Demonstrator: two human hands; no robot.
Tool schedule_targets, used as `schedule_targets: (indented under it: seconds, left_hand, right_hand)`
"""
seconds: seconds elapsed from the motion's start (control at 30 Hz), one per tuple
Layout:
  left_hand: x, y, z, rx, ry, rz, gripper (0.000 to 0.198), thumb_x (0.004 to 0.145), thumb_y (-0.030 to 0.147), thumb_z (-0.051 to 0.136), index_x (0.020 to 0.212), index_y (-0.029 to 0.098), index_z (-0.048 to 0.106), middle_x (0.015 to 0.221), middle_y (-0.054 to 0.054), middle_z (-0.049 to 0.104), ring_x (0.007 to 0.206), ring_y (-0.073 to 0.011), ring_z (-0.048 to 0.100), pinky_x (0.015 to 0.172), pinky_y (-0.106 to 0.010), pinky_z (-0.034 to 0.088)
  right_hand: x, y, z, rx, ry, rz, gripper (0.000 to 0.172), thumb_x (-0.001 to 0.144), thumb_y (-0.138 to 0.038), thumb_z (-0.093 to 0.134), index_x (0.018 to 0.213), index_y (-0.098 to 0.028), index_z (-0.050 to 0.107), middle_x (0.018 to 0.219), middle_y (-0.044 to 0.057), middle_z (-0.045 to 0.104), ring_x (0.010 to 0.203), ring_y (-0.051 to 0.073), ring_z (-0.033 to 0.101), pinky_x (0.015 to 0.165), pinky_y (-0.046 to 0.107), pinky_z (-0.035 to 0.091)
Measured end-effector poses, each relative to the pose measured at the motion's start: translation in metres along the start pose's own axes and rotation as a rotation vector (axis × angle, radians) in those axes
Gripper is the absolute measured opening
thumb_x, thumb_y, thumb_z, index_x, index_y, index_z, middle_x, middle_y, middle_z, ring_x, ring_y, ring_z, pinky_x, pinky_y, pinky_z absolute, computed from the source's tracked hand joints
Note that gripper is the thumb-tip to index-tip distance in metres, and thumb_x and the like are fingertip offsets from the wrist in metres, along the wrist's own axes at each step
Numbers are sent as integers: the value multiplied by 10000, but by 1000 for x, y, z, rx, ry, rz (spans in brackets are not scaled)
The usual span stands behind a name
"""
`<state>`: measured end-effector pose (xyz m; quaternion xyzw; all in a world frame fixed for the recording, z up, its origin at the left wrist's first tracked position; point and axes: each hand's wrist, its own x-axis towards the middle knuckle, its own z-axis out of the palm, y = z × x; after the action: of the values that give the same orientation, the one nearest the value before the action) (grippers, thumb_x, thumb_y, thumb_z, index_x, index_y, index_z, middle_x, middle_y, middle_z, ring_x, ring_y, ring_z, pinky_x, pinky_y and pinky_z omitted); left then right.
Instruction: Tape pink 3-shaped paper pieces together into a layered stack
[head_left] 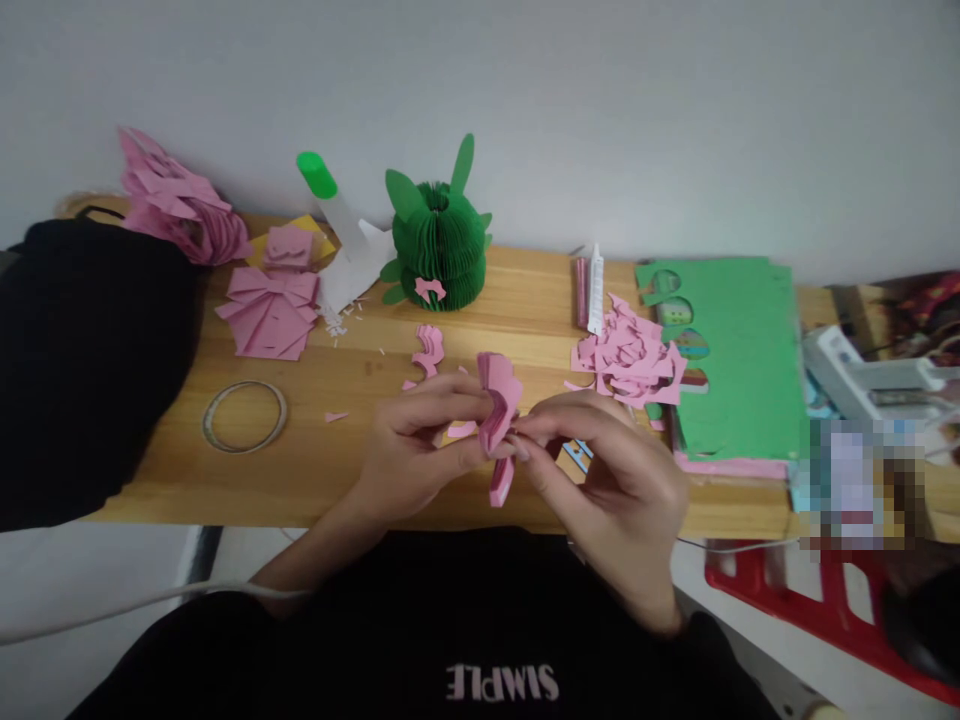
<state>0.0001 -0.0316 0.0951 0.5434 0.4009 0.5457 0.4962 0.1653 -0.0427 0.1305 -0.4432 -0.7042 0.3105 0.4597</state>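
My left hand (420,445) and my right hand (611,470) meet over the front of the wooden table (315,470). Both pinch a stack of cut pink paper shapes (499,400), which fans out above my fingers and hangs a little below them. The left fingers wrap the stack from the left. The right fingertips press on it from the right. Loose pink cut-outs (429,350) lie on the table just behind my hands.
A green honeycomb paper ball with leaves (439,245) stands at the back. Pink scraps (630,355) and a green sheet with holes (739,350) lie right. Folded pink papers (270,310), a tape ring (244,415), a green-capped glue stick (330,200) and a black bag (82,360) are left.
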Motion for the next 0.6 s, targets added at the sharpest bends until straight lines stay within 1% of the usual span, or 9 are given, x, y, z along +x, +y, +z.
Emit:
schedule_targets:
  seconds: [0.1,0.17,0.3,0.4,0.5,0.6]
  left_hand:
    - [0,-1,0,-60,-1,-2,79,726,264,820,774,237,763,752,-4,701,741,-156,648,699,-276,537]
    - [0,-1,1,-80,5,-5,85,721,263,822,783,250,765,739,2,692,710,-150,628,674,-274,524]
    - [-1,1,1,-49,43,-35,97,698,301,835,727,251,758,685,-1,662,645,-153,589,608,-278,497]
    - [-1,3,1,-38,47,-57,87,696,286,834,709,245,758,683,-8,661,647,-160,590,606,-282,490]
    - [-1,2,0,-58,27,-38,56,712,258,820,712,256,764,674,7,656,631,-141,578,605,-266,479]
    - [-1,1,-1,-75,26,-39,64,706,255,827,735,263,771,698,7,667,647,-141,587,621,-266,488]
  right_hand:
    - [0,0,0,6,-6,4,202,824,-43,690,931,-212,669,809,-4,672,693,115,602,607,264,516]
    - [0,-1,0,6,-7,5,199,825,-44,690,927,-213,668,806,-2,670,696,116,604,607,266,515]
    - [1,-2,1,1,-8,6,178,826,-45,685,877,-214,665,778,-4,671,700,124,611,604,270,513]
    - [1,-3,2,4,-3,4,185,829,-45,684,898,-216,668,793,-7,674,695,117,606,604,263,510]
    - [1,-3,2,0,-8,-6,195,834,-45,683,937,-210,674,822,-3,681,696,110,606,610,259,506]
    - [1,-2,1,-6,-11,-15,182,826,-36,689,910,-197,671,809,-1,681,705,113,616,628,263,506]
